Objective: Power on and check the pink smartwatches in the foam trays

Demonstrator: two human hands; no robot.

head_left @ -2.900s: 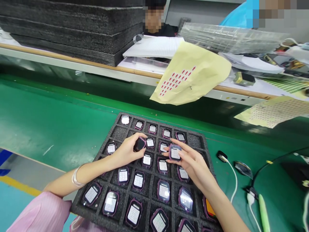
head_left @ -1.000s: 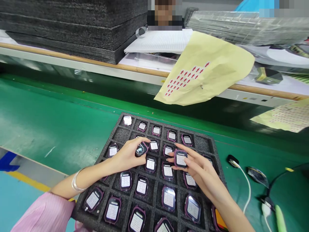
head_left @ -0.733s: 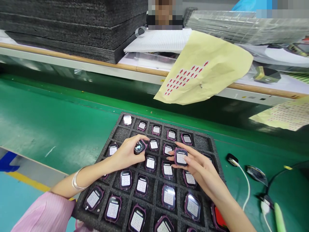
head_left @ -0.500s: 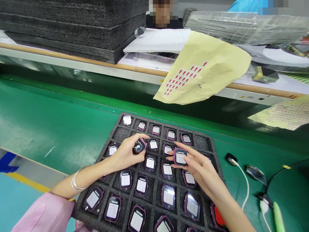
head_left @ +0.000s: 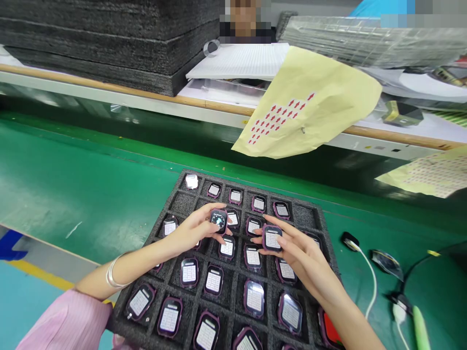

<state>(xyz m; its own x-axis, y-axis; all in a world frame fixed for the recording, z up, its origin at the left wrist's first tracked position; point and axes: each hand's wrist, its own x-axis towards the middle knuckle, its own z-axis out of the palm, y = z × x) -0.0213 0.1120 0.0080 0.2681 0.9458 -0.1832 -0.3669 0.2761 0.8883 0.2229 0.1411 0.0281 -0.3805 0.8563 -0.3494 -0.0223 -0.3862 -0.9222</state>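
Holding one watch (head_left: 219, 221) each, two hands (head_left: 299, 244) hover.

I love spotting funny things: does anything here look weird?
Yes! One watch toward the tray's lower right has a red screen, while most others look white. Also, a yellow sheet hangs crookedly over the shelf edge.

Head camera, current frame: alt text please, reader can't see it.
The left hand holds a purple-framed watch showing a dark dial, and the right hand a second watch showing a white grid, both above a black foam tray of similar watches. The tray lies partly on a green bench; beyond it, a yellow sheet with red arrows hangs off a shelf.
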